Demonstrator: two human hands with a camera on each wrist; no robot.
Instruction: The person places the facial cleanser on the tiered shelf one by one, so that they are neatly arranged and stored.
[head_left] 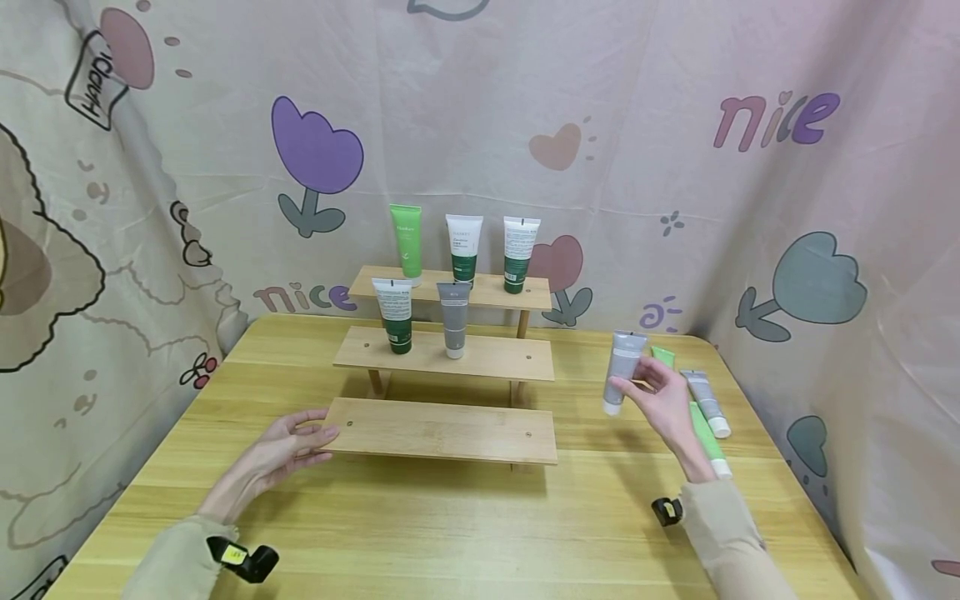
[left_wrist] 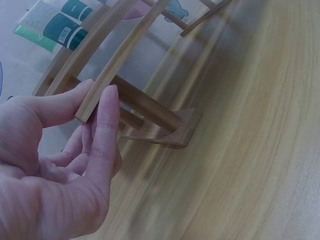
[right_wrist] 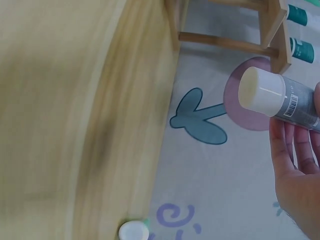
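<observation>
My left hand point(head_left: 288, 446) pinches the left end of the lowest board point(head_left: 442, 429) of a three-tier wooden stand, thumb above and fingers below in the left wrist view. In my right hand point(head_left: 663, 404) is a grey squeeze tube point(head_left: 624, 367), held off the table right of the stand, its white cap point(right_wrist: 262, 92) pointing down. The middle board point(head_left: 495, 358) carries a white-and-green tube point(head_left: 395, 317) and another grey tube point(head_left: 453, 321), both standing on their caps. On the top board point(head_left: 491, 290) stand a green tube point(head_left: 407, 242) and two white-and-green tubes point(head_left: 463, 246).
Beside my right hand, a grey tube point(head_left: 707, 404) and green tubes point(head_left: 705, 433) lie on the wooden table point(head_left: 450, 533), partly behind the hand. A printed curtain point(head_left: 645, 183) hangs close behind the table and along both sides.
</observation>
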